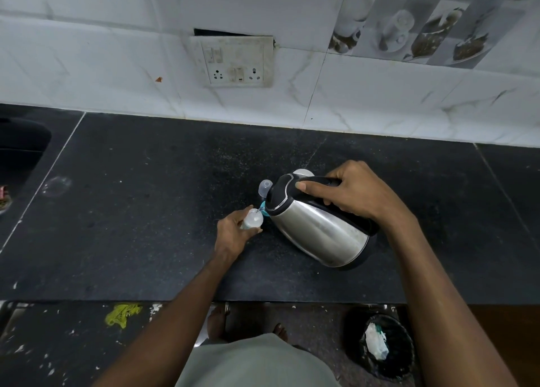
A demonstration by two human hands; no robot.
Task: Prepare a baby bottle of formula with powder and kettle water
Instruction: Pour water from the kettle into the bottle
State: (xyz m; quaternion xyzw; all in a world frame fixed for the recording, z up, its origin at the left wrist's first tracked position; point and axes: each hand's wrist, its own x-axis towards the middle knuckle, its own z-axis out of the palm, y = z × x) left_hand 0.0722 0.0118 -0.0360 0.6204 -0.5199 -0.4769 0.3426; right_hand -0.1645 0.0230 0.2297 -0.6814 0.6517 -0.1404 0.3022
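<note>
From the head camera, looking down on a black speckled stone countertop [146, 211], the right hand [356, 193] is clenched around the black handle of a stainless steel electric kettle [318, 234], thumb lying along the top of the handle toward the lid. The kettle is tipped to the left, its spout just over the open mouth of a small clear baby bottle [252, 219]. The left hand [233, 234] grasps that bottle from the near left side, fingers wrapped round its body, holding it on the countertop near the middle of the scene. A thin stream of water seems to pass from spout to bottle, though it is too small to be sure. A bit of turquoise [263, 206] shows between spout and bottle; what it belongs to cannot be told. Just beyond the spout, on the far side, stands a clear bottle cap [265, 188]. On the white marble-pattern tiled wall behind sits a switch and socket plate [233, 62]. Below the counter edge on the right, a black bin [380, 345] holds crumpled white waste.
</note>
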